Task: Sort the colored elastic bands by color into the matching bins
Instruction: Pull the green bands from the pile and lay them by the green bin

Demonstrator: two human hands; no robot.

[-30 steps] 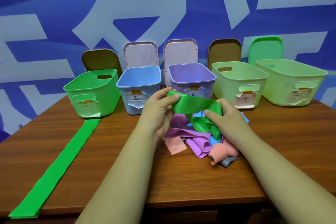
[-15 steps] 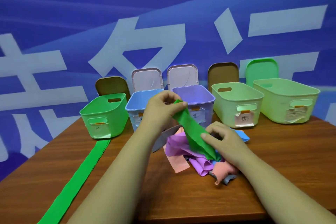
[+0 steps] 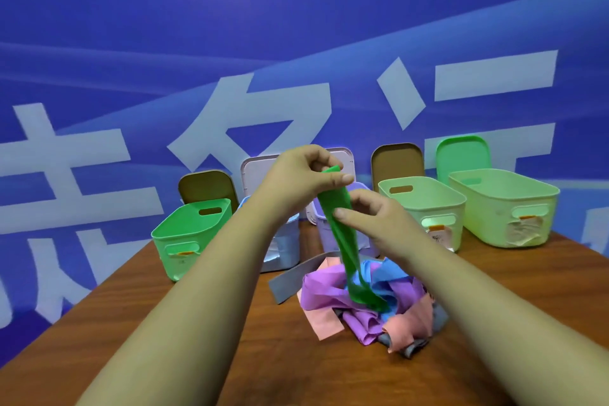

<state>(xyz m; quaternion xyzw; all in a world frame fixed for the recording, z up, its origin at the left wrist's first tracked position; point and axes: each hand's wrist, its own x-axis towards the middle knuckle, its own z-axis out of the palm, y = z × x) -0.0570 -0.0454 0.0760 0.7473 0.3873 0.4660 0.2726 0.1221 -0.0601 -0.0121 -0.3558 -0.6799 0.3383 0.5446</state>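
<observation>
A second ago you had the green band [image 3: 342,241] bunched low over the pile [image 3: 329,290], lying almost level between your hands. Now your left grip [image 3: 303,175] has climbed well above the desk [image 3: 296,372] with the band's top end pinched between thumb and fingers. Your right grip [image 3: 375,221] has slid up too and is closed on the band just below the left, thumb on its near face. The band is therefore drawn out into one long strip and no longer a wad. I judge that most of it is free, but it is not yet clear of the heap: its lower end still dips among the purple, blue and pink bands. The long axis runs steeply, close to upright, with the top end up at your left grip in front of the row of bins and the bottom end leaning toward you and slightly right into the pile. The green bin [image 3: 184,227] sits well off to the left, so the band has still to come loose before it can go there.
</observation>
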